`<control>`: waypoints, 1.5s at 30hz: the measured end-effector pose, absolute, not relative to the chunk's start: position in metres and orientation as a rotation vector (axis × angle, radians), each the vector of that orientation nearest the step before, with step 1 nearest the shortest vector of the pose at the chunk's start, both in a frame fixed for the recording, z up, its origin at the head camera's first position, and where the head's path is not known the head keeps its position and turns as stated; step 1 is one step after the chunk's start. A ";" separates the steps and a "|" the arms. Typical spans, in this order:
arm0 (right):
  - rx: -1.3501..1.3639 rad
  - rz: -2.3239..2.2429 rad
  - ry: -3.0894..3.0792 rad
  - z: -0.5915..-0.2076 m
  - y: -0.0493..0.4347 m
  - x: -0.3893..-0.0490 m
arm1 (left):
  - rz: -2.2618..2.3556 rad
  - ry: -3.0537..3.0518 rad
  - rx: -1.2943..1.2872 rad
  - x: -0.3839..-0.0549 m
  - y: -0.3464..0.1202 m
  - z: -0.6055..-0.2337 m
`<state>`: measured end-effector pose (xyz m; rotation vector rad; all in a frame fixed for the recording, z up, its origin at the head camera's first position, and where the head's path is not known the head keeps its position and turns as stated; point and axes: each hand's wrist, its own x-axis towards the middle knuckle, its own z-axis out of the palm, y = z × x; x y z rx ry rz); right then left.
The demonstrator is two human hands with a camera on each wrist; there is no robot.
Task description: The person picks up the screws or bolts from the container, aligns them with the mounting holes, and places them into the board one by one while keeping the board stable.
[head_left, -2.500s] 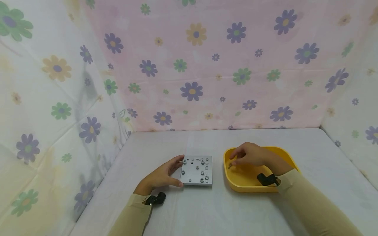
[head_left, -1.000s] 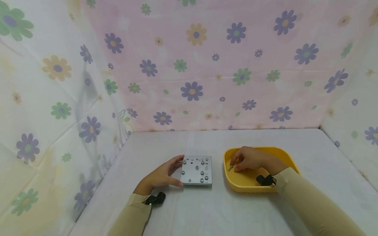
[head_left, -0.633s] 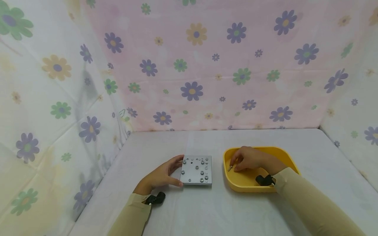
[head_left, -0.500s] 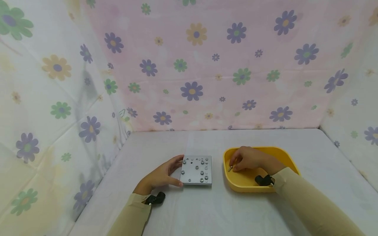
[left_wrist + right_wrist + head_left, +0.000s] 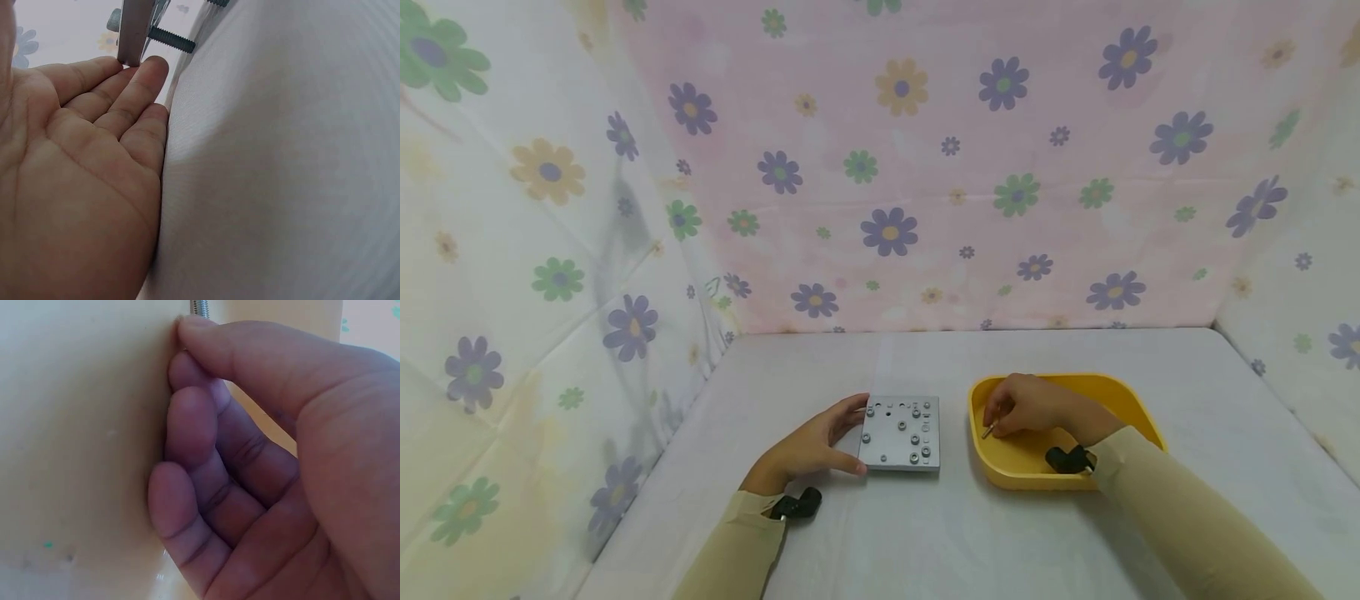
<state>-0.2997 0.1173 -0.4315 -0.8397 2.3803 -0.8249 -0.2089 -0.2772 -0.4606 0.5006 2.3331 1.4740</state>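
A square silver metal plate [image 5: 887,450] lies on the white table, with several socket-head screws standing in its holes. My left hand [image 5: 808,446] holds its left side, thumb at the front corner and fingers at the back corner. In the left wrist view, fingertips of the left hand [image 5: 94,144] meet the plate's edge, and a threaded screw shank [image 5: 172,39] sticks out of its underside. Inside the yellow tray [image 5: 1037,482] my right hand [image 5: 1030,406] pinches a small screw [image 5: 988,432]. Only part of the screw's thread [image 5: 200,307] shows past the thumb in the right wrist view.
The white table [image 5: 895,542] ends at a pink flowered cloth [image 5: 887,167] behind. Flowered cloth walls stand at both sides. The tray's raised rim surrounds the right hand, and a gap of tabletop separates tray and plate.
The right hand has sunk a little lower into the tray, then shifted slightly, and the screw in its fingertips has turned a bit. The left hand and the plate stay where they were.
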 end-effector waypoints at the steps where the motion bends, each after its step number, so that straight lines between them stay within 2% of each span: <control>1: -0.839 -0.821 2.384 -0.431 0.118 -0.300 | 1.473 2.334 0.498 -0.209 -0.277 -0.461; 12: -0.785 -0.775 2.408 -0.428 0.119 -0.299 | 1.477 2.320 0.522 -0.209 -0.278 -0.461; 19: -0.860 -0.775 2.397 -0.423 0.122 -0.297 | 1.483 2.324 0.525 -0.209 -0.278 -0.461; 45: -0.872 -0.895 2.504 -0.405 0.120 -0.290 | 1.494 2.309 0.524 -0.210 -0.278 -0.461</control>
